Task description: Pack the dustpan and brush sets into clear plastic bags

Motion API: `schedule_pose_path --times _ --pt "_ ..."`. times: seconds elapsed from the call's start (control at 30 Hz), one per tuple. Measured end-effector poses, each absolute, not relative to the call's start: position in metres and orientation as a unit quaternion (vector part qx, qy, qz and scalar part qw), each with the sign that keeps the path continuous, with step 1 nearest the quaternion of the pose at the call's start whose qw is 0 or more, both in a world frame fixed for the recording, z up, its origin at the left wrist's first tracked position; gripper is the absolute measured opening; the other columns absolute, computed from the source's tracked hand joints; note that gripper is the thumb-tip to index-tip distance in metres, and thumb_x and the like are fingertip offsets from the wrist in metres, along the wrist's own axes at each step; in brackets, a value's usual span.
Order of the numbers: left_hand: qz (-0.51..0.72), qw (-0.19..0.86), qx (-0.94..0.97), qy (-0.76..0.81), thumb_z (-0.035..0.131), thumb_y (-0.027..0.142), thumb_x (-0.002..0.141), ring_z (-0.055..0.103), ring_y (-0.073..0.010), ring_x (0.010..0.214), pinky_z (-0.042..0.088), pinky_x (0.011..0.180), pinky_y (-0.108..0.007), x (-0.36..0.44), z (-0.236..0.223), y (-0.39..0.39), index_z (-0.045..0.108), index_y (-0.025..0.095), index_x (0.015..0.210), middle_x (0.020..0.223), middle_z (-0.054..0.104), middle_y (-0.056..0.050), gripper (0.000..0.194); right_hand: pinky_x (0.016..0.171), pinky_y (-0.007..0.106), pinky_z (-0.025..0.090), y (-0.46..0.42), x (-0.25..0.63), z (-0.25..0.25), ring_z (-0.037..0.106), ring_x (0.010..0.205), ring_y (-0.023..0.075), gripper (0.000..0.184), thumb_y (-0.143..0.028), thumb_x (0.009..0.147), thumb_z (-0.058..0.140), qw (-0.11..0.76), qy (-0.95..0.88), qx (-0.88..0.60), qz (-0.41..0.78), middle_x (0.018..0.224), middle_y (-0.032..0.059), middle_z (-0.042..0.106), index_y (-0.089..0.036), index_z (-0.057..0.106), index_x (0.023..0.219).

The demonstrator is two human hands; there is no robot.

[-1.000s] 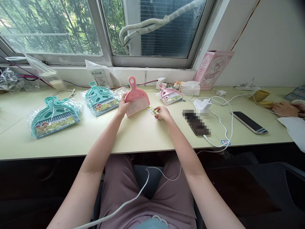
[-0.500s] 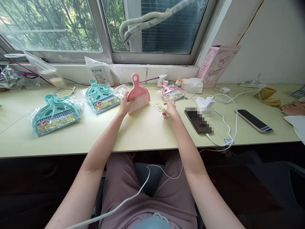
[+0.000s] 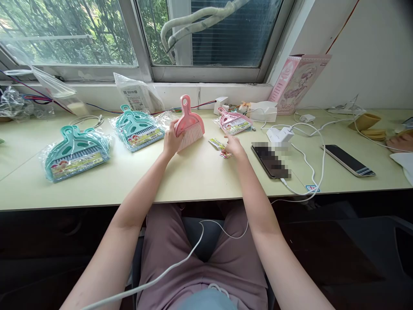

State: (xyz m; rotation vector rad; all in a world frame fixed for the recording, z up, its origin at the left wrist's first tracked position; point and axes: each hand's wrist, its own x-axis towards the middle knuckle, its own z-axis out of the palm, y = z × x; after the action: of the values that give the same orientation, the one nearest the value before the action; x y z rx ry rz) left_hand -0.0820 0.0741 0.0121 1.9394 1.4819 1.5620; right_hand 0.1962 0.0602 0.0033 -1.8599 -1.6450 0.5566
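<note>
Left hand (image 3: pixel 173 141) clamps a pink brush-and-dustpan (image 3: pixel 191 128) near the table's (image 3: pixel 193 185) back edge; right hand (image 3: pixel 234 146) touches a card (image 3: pixel 215 144), pinching or not, I can't tell.

Right hand (image 3: pixel 233 145) partly hid green-white printed card (image 3: pixel 214 144); lettering was illegible. Black rectangular phone (image 3: pixel 266 162) was pixelated. Right frame edge cut co-worker's hand (image 3: pixel 401 142).

I'm watching one camera looking from the person's head, forward and down over the nearby desk (image 3: pixel 193 183), toward the window (image 3: pixel 226 47)
</note>
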Motion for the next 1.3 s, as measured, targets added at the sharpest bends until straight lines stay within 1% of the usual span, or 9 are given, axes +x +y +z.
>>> schedule_pose_path --times 0.13,0.33,0.4,0.57,0.7,0.87,1.0,1.17,1.3 --pt "0.486 0.091 0.703 0.511 0.066 0.022 0.077 0.066 -0.0271 0.090 0.048 0.087 -0.037 -0.073 0.017 0.062 0.055 0.024 0.129 0.091 0.070 -0.005 0.054 0.097 0.043 0.051 0.061 0.198 0.006 0.060 0.116 0.0307 0.074 0.001 0.055 0.083 0.269 -0.612 -0.714 0.206 0.107 0.0095 0.066 -0.020 0.060 0.123" --pt "0.443 0.075 0.734 0.509 0.060 0.022 0.077 0.065 -0.0245 0.082 0.049 0.078 -0.034 -0.064 0.021 0.056 0.059 0.021 0.125 0.095 0.070 -0.006 0.047 0.096 0.043 0.049 0.061 0.196 0.011 0.063 0.114 0.0310 0.051 -0.006 0.056 0.085 0.262 -0.605 -0.722 0.211 0.102 0.0084 0.071 -0.020 0.067 0.101" --pt "0.470 0.088 0.722 0.501 0.060 0.022 0.078 0.065 -0.0243 0.083 0.049 0.080 -0.035 -0.065 0.019 0.059 0.060 0.021 0.123 0.096 0.070 -0.006 0.045 0.094 0.041 0.050 0.062 0.193 0.011 0.065 0.108 0.0285 0.037 -0.009 0.063 0.081 0.328 -0.586 -0.705 0.229 0.100 0.0071 0.071 -0.020 0.067 0.095" --pt "0.594 0.152 0.620 0.489 0.067 0.030 0.080 0.065 -0.0239 0.091 0.051 0.090 -0.039 -0.071 0.010 0.074 0.060 0.020 0.114 0.096 0.069 -0.005 0.036 0.084 0.034 0.055 0.062 0.180 0.017 0.067 0.091 0.0181 0.011 -0.023 0.084 0.063 0.577 -0.479 -0.596 0.287 0.095 0.0023 0.071 -0.022 0.064 0.095" --pt "0.676 0.269 0.533 0.432 0.070 0.040 0.082 0.065 -0.0234 0.106 0.052 0.098 -0.039 -0.072 0.002 0.084 0.057 0.021 0.114 0.111 0.068 -0.008 0.039 0.072 0.026 0.055 0.057 0.164 0.025 0.067 0.077 0.0128 0.015 -0.034 0.090 0.058 0.662 -0.383 -0.503 0.403 0.085 -0.0002 0.070 -0.021 0.064 0.093" --pt "0.666 0.426 0.462 0.401 0.077 0.046 0.078 0.063 -0.0255 0.118 0.055 0.097 -0.040 -0.067 -0.005 0.085 0.052 0.026 0.123 0.128 0.065 -0.009 0.055 0.057 0.017 0.047 0.045 0.154 0.032 0.065 0.068 0.0098 0.024 -0.040 0.085 0.066 0.634 -0.347 -0.492 0.486 0.075 -0.0029 0.070 -0.021 0.068 0.099" --pt "0.658 0.472 0.466 0.356 0.082 0.046 0.073 0.059 -0.0268 0.125 0.054 0.101 -0.042 -0.058 -0.007 0.083 0.051 0.027 0.125 0.136 0.061 -0.008 0.063 0.049 0.015 0.041 0.042 0.150 0.032 0.063 0.065 0.0085 0.021 -0.030 0.081 0.070 0.605 -0.360 -0.465 0.536 0.078 -0.0039 0.071 -0.022 0.069 0.101" --pt "0.649 0.493 0.479 0.327 0.084 0.045 0.070 0.058 -0.0290 0.129 0.050 0.107 -0.049 -0.051 -0.007 0.079 0.052 0.025 0.123 0.133 0.062 -0.010 0.065 0.051 0.015 0.048 0.043 0.144 0.027 0.061 0.058 0.0068 0.008 -0.017 0.079 0.073 0.570 -0.352 -0.455 0.587 0.072 -0.0033 0.069 -0.019 0.066 0.083" --pt "0.643 0.500 0.482 0.323 0.085 0.044 0.068 0.058 -0.0307 0.128 0.050 0.107 -0.051 -0.049 -0.006 0.075 0.052 0.025 0.123 0.131 0.063 -0.010 0.066 0.066 0.016 0.055 0.043 0.140 0.022 0.066 0.068 0.0076 0.015 -0.010 0.073 0.078 0.568 -0.365 -0.416 0.609 0.077 -0.0014 0.071 -0.017 0.067 0.079"
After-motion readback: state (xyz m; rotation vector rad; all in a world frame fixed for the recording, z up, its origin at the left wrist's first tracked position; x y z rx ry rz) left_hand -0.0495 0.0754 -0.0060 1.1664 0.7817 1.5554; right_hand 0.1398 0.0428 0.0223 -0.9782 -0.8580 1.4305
